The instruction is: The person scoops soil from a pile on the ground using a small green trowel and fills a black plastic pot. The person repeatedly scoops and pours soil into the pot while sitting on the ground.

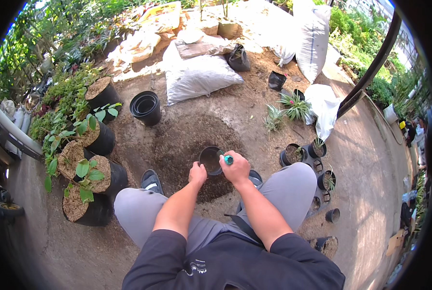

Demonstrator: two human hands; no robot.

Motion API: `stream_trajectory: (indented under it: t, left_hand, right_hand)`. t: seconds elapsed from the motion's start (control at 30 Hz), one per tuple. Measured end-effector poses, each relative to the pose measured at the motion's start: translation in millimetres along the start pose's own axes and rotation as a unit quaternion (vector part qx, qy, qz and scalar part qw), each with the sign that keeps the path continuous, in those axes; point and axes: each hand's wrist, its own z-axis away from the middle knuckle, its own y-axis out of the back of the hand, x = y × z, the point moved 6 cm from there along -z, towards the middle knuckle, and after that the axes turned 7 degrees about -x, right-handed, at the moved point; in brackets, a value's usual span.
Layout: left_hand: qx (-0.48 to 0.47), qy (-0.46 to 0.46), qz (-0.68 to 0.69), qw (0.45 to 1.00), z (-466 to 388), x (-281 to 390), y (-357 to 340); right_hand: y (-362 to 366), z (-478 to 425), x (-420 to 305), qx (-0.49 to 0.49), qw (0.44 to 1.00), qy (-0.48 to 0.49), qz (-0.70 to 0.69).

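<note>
A round black plastic plant pot (211, 159) is between my hands, over a patch of dark soil (187, 145) on the ground. My left hand (197, 173) grips the pot's near left rim. In my right hand (235, 167), at the pot's right side, is a tool with a green handle (229, 160); its working end is mostly hidden by the hand and the pot. The inside of the pot looks dark, and how much it holds is hard to tell.
Nested black pots (145, 108) stand ahead to the left. Large potted plants (92, 174) line the left side. A white woven sack (201, 78) lies ahead. Spider plants (296, 106) and a tray of small pots (315, 165) are on the right, near a dark metal post (371, 61).
</note>
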Motion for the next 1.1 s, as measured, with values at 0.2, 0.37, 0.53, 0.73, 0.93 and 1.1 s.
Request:
stream_trajectory:
  t: [0.2, 0.37, 0.53, 0.73, 0.93, 1.1]
  left_hand:
    - [-0.033, -0.065, -0.055, 0.996, 22.3, 21.7, -6.9]
    - [-0.057, -0.024, 0.013, 0.998, 21.2, 25.9, -15.2]
    - [-0.013, -0.027, 0.039, 0.999, -16.5, -1.1, -16.9]
    - [-0.014, 0.0, 0.074, 0.997, -12.8, -6.6, -8.8]
    - [-0.006, 0.013, 0.143, 0.99, -0.5, -1.5, 2.1]
    - [-0.038, 0.005, 0.132, 0.99, -0.8, 0.0, 0.1]
  right_hand:
    - [-17.0, 10.0, 30.5, -0.023, 0.985, -0.173, -0.008]
    - [-25.3, 16.1, 68.8, 0.061, 0.96, -0.262, -0.074]
    - [-47.4, 20.6, 121.9, 0.112, 0.905, -0.372, -0.176]
    - [-64.8, 41.0, 119.9, 0.108, 0.712, -0.524, -0.455]
    - [-28.1, 8.7, 57.4, 0.085, 0.97, -0.17, -0.153]
    - [-4.9, -3.9, 25.2, 0.071, 0.991, -0.065, -0.097]
